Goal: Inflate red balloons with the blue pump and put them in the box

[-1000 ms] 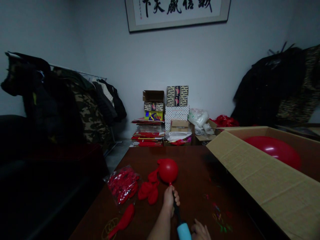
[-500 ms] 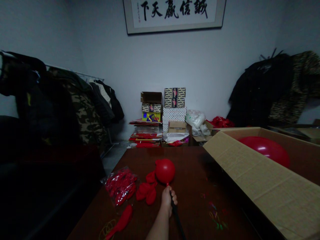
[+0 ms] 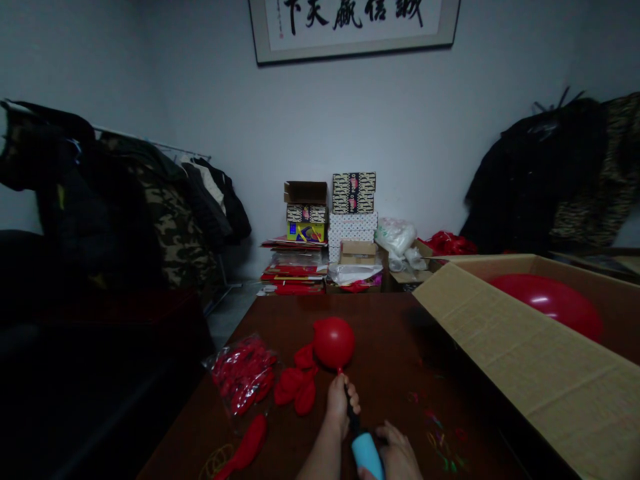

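Observation:
A small, partly blown red balloon (image 3: 334, 343) sits on the nozzle of a hand pump. My left hand (image 3: 341, 403) is closed round the balloon's neck and the black nozzle. My right hand (image 3: 396, 457) grips the pump's light blue barrel (image 3: 367, 455) at the bottom edge of the view. Loose flat red balloons (image 3: 296, 383) lie just left of my left hand. A clear bag of red balloons (image 3: 241, 374) lies further left. One more flat red balloon (image 3: 247, 439) and yellow rubber bands (image 3: 217, 460) lie near the table's front left.
A big open cardboard box (image 3: 525, 360) with a large inflated red balloon (image 3: 550, 300) inside stands on the right of the dark wooden table (image 3: 390, 333). Coloured rubber bands (image 3: 437, 437) lie near it. Stacked boxes (image 3: 350, 213) stand by the far wall; coats hang left and right.
My right hand and the blue pump barrel, out of view half a second ago, are back at the bottom edge, pushed forward. The view tilted slightly. The balloon looks about the same size.

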A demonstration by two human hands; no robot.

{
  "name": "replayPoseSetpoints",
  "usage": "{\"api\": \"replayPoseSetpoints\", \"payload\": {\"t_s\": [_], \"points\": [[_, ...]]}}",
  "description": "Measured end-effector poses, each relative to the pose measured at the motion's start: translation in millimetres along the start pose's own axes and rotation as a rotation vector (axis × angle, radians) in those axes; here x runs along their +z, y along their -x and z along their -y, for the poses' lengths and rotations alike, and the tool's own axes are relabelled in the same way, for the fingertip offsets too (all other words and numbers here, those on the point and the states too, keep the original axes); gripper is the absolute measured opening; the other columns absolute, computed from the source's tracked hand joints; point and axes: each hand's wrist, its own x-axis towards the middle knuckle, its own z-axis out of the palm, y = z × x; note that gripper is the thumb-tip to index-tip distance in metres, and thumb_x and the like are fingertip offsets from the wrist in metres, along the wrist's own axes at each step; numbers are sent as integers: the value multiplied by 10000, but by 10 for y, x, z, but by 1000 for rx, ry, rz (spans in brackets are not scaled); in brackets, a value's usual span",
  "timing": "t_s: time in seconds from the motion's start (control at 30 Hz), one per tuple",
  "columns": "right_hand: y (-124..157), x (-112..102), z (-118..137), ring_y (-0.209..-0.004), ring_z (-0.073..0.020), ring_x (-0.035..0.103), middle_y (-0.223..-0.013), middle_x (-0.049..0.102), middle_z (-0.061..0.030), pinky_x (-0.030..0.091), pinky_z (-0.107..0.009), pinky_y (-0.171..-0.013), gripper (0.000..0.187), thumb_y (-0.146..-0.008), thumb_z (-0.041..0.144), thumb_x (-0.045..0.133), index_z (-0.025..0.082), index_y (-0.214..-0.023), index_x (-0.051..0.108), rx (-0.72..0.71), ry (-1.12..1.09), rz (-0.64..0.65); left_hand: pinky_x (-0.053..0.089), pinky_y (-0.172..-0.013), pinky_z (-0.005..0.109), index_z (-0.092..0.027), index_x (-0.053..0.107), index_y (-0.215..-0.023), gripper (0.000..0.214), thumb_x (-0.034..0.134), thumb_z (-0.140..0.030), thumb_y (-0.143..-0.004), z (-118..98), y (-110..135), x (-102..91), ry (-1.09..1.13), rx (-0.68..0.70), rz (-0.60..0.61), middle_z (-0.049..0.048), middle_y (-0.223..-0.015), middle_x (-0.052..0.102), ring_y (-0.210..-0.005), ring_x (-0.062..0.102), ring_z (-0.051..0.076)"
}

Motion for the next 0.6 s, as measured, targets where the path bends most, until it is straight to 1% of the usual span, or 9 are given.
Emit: {"api": "replayPoseSetpoints", "payload": {"t_s": [0.07, 0.13, 0.17, 0.27, 0.37, 0.43, 0.5, 0.57, 0.6], "points": [[-58, -32, 124, -1318, -322, 323, -1321, 512, -137, 206, -473, -1090, 475, -678, 451, 512, 134, -990, 681, -10, 20, -29, 134, -367, 195, -233, 317, -686, 385, 538, -548, -717, 0, -12, -2, -16, -1, 10, -103, -424, 334, -297, 270, 54], [-62, -50, 212, -1322, -325, 314, -1320, 509, -144, 190, -501, -1087, 468, -705, 444, 473, 133, -989, 679, 18, 45, -39, 136, -362, 194, -234, 320, -689, 396, 543, -561, -707, 0, -17, -6, -36, -3, 14, -103, -423, 344, -294, 276, 56], [-47, -51, 239, -1324, -328, 308, -1318, 511, -143, 184, -515, -1085, 465, -715, 446, 460, 137, -984, 680, 31, 60, -36, 136, -360, 193, -235, 323, -692, 398, 546, -564, -702, 0, -16, -7, -46, -1, 15, -102, -424, 351, -294, 280, 57], [25, -34, 258, -1337, -336, 277, -1325, 504, -135, 136, -551, -1089, 517, -722, 496, 456, 149, -1048, 656, 54, 78, -33, 133, -354, 191, -235, 328, -695, 393, 545, -562, -698, 2, 0, -5, -61, 18, 19, -100, -429, 364, -294, 277, 55], [97, -19, 221, -1341, -337, 267, -1329, 499, -141, 125, -536, -1101, 574, -665, 517, 525, 130, -1074, 639, 54, 61, -6, 135, -348, 190, -234, 329, -690, 372, 536, -542, -707, 2, 34, 16, -80, 26, 27, -98, -431, 365, -294, 269, 54], [136, -23, 174, -1336, -338, 277, -1316, 512, -140, 145, -524, -1102, 546, -643, 476, 550, 125, -1050, 648, 47, 58, 16, 137, -350, 190, -232, 330, -689, 362, 539, -528, -713, -11, 59, 46, -78, 29, 28, -98, -434, 364, -298, 272, 55], [176, -30, 104, -1330, -332, 294, -1294, 538, -123, 169, -523, -1098, 452, -680, 415, 519, 144, -1011, 666, 30, 54, 25, 138, -355, 190, -231, 329, -687, 357, 546, -512, -716, -44, 81, 92, -58, 38, 21, -100, -434, 355, -302, 271, 52], [230, -30, 10, -1313, -306, 337, -1256, 576, -91, 218, -511, -1085, 361, -747, 330, 439, 182, -972, 679, 23, 41, 23, 141, -361, 192, -228, 331, -684, 348, 556, -491, -716, -106, 94, 154, -37, 52, 28, -101, -437, 351, -309, 269, 49], [264, -25, -44, -1299, -287, 366, -1236, 595, -71, 246, -495, -1077, 351, -772, 282, 391, 206, -954, 682, 28, 33, 13, 143, -364, 192, -226, 335, -683, 343, 563, -480, -715, -147, 96, 190, -27, 61, 39, -100, -441, 353, -314, 271, 48]]}}
